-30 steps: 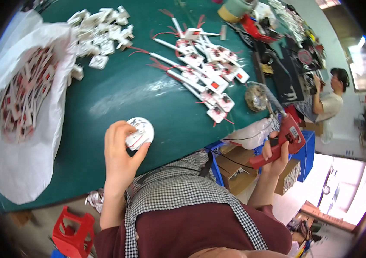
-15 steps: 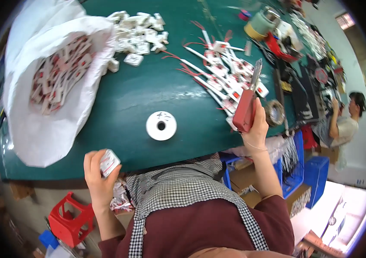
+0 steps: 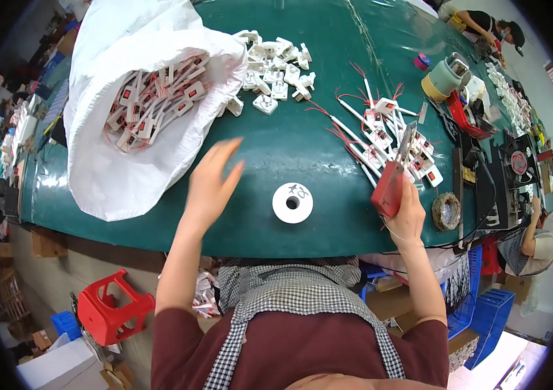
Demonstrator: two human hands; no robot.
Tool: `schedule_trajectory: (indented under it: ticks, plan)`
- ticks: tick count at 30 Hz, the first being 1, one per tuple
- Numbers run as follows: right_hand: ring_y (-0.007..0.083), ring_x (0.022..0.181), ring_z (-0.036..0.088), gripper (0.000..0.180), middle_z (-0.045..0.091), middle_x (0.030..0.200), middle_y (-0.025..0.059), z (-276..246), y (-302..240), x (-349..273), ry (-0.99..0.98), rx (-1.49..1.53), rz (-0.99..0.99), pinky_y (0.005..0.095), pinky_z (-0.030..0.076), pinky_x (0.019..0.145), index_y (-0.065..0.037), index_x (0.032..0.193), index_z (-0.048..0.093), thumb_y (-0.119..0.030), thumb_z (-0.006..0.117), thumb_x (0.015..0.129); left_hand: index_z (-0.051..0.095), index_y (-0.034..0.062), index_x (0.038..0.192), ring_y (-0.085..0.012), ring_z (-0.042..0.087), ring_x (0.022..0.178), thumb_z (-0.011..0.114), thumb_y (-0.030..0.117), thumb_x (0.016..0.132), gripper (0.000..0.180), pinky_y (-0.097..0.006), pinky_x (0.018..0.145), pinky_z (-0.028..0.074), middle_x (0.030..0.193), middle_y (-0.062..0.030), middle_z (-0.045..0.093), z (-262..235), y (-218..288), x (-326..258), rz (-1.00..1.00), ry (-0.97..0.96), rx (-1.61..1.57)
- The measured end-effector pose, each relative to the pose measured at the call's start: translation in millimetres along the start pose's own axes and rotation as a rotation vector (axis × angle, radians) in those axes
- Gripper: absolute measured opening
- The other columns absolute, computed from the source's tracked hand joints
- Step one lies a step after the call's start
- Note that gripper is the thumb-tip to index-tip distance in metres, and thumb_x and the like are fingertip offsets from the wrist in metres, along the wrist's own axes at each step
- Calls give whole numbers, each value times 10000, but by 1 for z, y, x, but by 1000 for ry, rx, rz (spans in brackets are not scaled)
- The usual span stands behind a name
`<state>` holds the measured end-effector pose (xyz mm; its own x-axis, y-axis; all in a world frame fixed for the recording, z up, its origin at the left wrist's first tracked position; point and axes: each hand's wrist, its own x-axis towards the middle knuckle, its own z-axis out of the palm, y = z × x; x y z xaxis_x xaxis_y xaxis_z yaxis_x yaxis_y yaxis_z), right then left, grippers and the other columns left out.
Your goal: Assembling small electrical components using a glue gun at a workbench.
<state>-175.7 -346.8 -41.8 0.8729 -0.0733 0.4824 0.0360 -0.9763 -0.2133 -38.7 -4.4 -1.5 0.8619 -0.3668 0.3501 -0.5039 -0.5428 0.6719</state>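
Fingers (image 3: pixel 232 174) of the left hand (image 3: pixel 210 182) are standing apart and slightly blurred, the whole hand released, hovering over the green tabletop (image 3: pixel 244 227) between the white sack (image 3: pixel 94 162) and the white spool (image 3: pixel 282 209). That spool is lying flat, its central hole facing up and black marks showing above it. The right hand (image 3: pixel 409 214) is grasping the red gun-shaped tool (image 3: pixel 390 188), whose metal tip is pointing away from the body, over the wired switch assemblies (image 3: pixel 379 135); whether it is touching them, I cannot tell. Those assemblies are lying heaped together, red wire ends fanning out. More switch assemblies are filling the sack's mouth, and white plastic housings (image 3: pixel 279 70) are sitting piled just beside it. A brown tape roll (image 3: pixel 437 220) is resting near the right hand.
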Motion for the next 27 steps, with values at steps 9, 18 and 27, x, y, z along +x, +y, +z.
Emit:
schedule_trajectory:
  ticks: [9, 18, 27]
  plan:
    - [260, 905, 628, 913, 587, 1107, 190, -34, -53, -80, 203, 418, 37, 380, 541, 759, -47, 1437, 173, 21, 750, 732, 602, 48, 813, -292, 599, 912, 536, 36, 782, 74, -414, 716, 517, 940, -92, 632, 62, -82, 169, 360, -93, 727]
    - [323, 844, 631, 916, 590, 1064, 221, 13, -35, -87, 179, 419, 18, 385, 524, 688, -8, 1413, 212, -24, 778, 694, 605, 22, 825, -257, 640, 746, 704, 1, 698, 162, -318, 625, 495, 802, -118, 625, 22, 31, 3, 411, -14, 23]
    - [194, 949, 573, 1036, 537, 1105, 140, -7, -45, -73, 168, 492, 101, 325, 477, 822, -37, 1465, 74, 40, 772, 703, 632, -7, 835, -271, 640, 789, 728, -36, 668, 195, -332, 649, 529, 843, -114, 619, 70, 25, -54, 302, 217, -121]
